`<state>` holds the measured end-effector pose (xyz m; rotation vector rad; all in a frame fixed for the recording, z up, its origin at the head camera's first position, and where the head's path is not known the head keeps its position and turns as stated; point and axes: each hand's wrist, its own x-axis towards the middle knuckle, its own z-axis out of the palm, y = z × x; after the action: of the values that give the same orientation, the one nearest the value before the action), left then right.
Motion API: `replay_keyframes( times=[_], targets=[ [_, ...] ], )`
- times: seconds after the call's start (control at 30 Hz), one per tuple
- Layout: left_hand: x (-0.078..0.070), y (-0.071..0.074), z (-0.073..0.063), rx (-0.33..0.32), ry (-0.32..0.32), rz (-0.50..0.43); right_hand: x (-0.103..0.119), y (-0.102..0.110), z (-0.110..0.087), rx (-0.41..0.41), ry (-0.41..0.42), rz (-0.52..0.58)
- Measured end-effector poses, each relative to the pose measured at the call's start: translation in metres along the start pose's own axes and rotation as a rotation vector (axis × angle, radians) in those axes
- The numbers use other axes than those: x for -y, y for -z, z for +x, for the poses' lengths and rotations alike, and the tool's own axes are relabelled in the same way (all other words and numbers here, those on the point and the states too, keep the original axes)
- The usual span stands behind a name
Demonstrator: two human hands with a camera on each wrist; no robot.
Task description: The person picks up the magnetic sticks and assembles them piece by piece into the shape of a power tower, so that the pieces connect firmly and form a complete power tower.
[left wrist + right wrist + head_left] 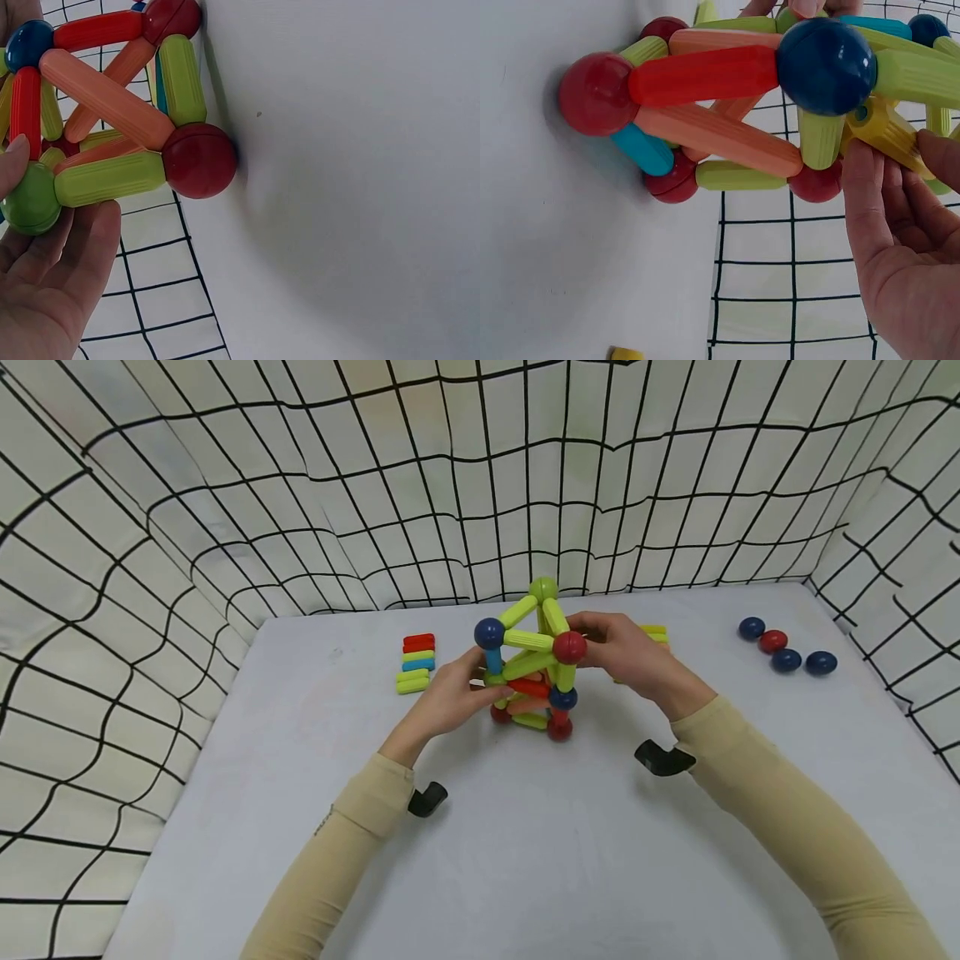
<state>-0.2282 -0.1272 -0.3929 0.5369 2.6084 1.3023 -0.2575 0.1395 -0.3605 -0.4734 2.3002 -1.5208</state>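
A tower of magnetic building rods and balls (528, 640) stands on the white table between both hands, with a green ball (543, 588) at its peak. My left hand (450, 697) holds its left side; in the left wrist view the thumb and fingers grip a green ball (31, 199) at a middle corner. On the far right side, my right hand (630, 656) pinches a yellow rod (889, 135) between thumb and fingers, its end close by a blue ball (826, 66). Red balls (596, 94) form the base, joined by green, red, blue and orange rods.
Loose rods (418, 664) lie in a column left of the tower. More yellow rods (654, 629) lie partly hidden behind the right hand. At the far right are several blue balls (785, 661) and one red ball (772, 642). White walls with black grid netting (525, 468) surround the table.
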Motion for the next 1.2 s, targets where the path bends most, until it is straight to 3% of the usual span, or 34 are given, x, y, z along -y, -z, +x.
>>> replay_keyframes(
  times=[0.27, 0.5, 0.67, 1.2],
  targets=[
    [0.0, 0.003, 0.001, 0.036, -0.017, -0.011, -0.01, 0.002, -0.006, 0.012, -0.019, 0.069],
    [0.008, 0.014, 0.01, 0.147, -0.058, -0.066, -0.016, -0.008, -0.015, -0.004, 0.014, 0.193],
    [0.015, 0.024, 0.018, 0.21, -0.052, -0.093, -0.016, -0.015, -0.02, -0.023, 0.04, 0.264],
    [0.017, 0.027, 0.023, 0.204, 0.005, -0.105, -0.016, -0.03, -0.015, -0.096, 0.01, 0.291]
  ],
)
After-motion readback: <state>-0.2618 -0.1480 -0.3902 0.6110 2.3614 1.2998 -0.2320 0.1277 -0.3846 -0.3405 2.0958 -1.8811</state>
